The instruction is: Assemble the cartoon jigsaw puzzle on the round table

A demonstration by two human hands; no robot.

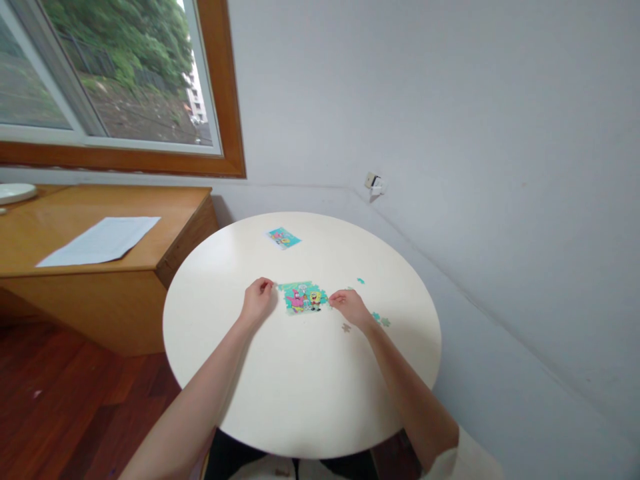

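A partly joined jigsaw puzzle (304, 299) with a pink and a yellow cartoon figure on teal lies flat on the round white table (300, 380). At its upper left corner is my left hand (259, 297), fingers curled together; whatever is in them is too small to make out. My right hand (349, 305) pinches a small puzzle piece (329, 302) against the puzzle's right edge. Loose pieces lie around the right hand: a teal one (361, 281), a greenish one (385, 322) and a brownish one (346, 328).
Toward the table's far side lies a small picture card (283, 237) with a similar cartoon. A wooden desk (185, 207) with white paper (103, 240) stands at the left, under a window. The wall (500, 200) runs close along the right, with a socket (374, 183).
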